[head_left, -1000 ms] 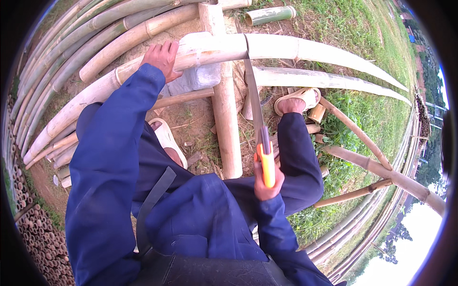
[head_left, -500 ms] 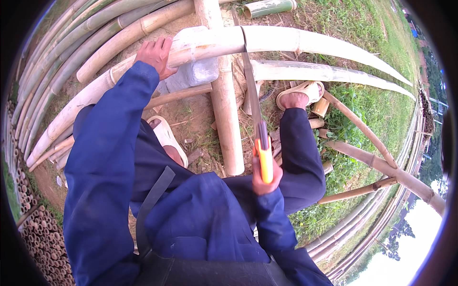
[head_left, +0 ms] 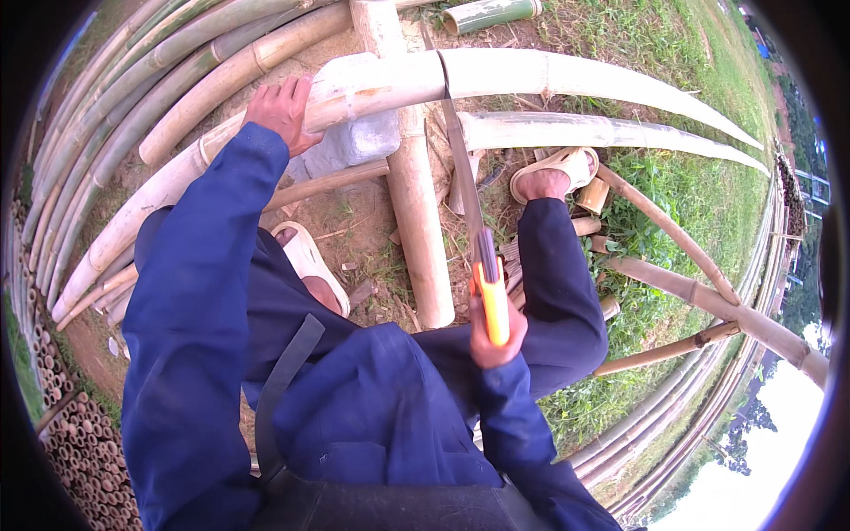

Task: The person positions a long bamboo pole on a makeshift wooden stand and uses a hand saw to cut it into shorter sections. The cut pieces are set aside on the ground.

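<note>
A long pale bamboo pole (head_left: 505, 73) runs across in front of me, resting near an upright bamboo post (head_left: 416, 221) and a whitish block (head_left: 359, 140). My left hand (head_left: 282, 115) is wrapped over the pole on its left part, fingers on top and thumb below. My right hand (head_left: 498, 332) grips the orange and yellow handle of a hand saw (head_left: 467, 177). The saw's blade stands across the pole, in a dark cut line right of the block. The cut's depth cannot be made out. Both sleeves are dark blue.
A second bamboo pole (head_left: 602, 133) lies just below the first on the right. Long bamboo poles (head_left: 186, 97) are stacked at the left, above a pile of cut bamboo ends (head_left: 88, 460). A green bamboo piece (head_left: 492, 15) lies beyond. Bamboo braces (head_left: 673, 288) stand at the right.
The view has shifted slightly. My right hand and the saw hold nearly the same place relative to the pole, and my left hand keeps its grip.
</note>
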`<state>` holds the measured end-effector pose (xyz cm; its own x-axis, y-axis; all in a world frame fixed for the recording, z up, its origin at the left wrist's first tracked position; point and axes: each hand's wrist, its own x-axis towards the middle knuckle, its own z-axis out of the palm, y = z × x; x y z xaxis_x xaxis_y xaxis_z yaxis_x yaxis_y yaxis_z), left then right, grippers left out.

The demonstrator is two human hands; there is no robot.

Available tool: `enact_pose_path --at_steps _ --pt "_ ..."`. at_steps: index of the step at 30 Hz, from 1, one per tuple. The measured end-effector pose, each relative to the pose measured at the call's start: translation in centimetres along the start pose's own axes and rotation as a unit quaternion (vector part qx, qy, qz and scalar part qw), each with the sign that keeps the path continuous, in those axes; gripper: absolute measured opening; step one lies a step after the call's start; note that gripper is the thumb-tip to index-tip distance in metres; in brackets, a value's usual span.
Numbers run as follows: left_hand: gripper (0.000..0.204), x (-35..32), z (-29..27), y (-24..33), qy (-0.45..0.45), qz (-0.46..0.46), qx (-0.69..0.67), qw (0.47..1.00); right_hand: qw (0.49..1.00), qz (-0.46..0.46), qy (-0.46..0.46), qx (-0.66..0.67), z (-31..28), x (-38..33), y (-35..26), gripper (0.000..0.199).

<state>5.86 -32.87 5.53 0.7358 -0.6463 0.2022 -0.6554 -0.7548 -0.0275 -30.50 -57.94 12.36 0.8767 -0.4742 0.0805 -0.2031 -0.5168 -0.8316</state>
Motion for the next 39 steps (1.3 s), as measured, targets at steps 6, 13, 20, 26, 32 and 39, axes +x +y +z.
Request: enact_pose_path --at_steps 6,13,20,26,32,39 --pt "0.089 0.4 -0.2 -0.3 -0.003 0.005 -0.004 1.0 0.998 0.033 -0.005 0.06 3.7 8.3 1.1 0.009" --pt "0.088 0.0 0.0 -0.3 -0.013 -0.005 0.006 1.0 0.997 0.051 -0.028 0.059 2.6 5.5 0.8 0.02" --pt "0.088 0.5 -0.5 0.0 -0.004 0.005 -0.003 1.0 0.995 0.081 -0.016 0.05 3.2 2.1 1.9 0.033" --pt "0.089 0.5 0.6 0.0 0.01 0.01 -0.015 1.0 0.994 0.031 -0.025 0.106 5.4 12.3 0.9 0.018" --pt "0.091 0.6 -0.6 -0.1 -0.004 -0.004 -0.004 1.0 0.996 0.083 -0.045 0.002 -0.7 -3.0 -1.5 0.037" --pt "0.094 1.7 0.0 0.3 -0.038 0.003 -0.015 0.999 0.999 -0.002 -0.016 0.051 6.5 15.1 0.1 0.016"
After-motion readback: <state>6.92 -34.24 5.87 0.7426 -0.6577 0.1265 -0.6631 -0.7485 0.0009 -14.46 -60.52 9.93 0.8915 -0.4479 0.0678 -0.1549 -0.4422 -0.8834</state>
